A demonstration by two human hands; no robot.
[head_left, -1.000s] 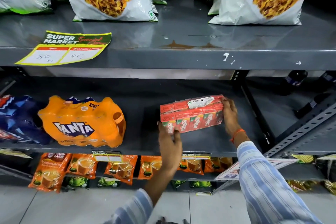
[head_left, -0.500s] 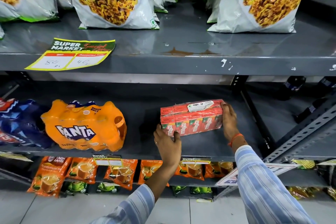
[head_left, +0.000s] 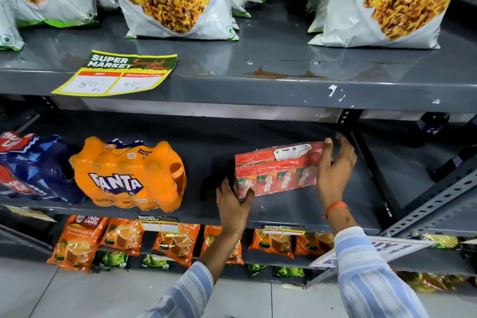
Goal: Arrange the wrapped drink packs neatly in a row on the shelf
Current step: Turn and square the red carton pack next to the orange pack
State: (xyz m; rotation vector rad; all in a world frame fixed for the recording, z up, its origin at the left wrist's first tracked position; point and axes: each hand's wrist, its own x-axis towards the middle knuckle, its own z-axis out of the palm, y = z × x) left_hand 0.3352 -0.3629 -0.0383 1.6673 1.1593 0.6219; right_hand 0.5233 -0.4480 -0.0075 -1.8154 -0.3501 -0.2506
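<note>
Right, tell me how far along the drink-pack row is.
Done: the blue pack and the orange Fanta pack sit side by side on the middle shelf. In hand: both hands, left and right, bracket the red Maaza pack. Left: closing the gap to the Fanta pack and squaring it.

Grey metal shelf (head_left: pixel 296 210) with three wrapped drink packs in front of me.

From left I see a blue pack (head_left: pixel 31 168), touching it an orange Fanta pack (head_left: pixel 129 175), then, well apart across bare shelf, a red Maaza carton pack (head_left: pixel 277 168), angled to the front edge, my hands at its two ends.
</note>
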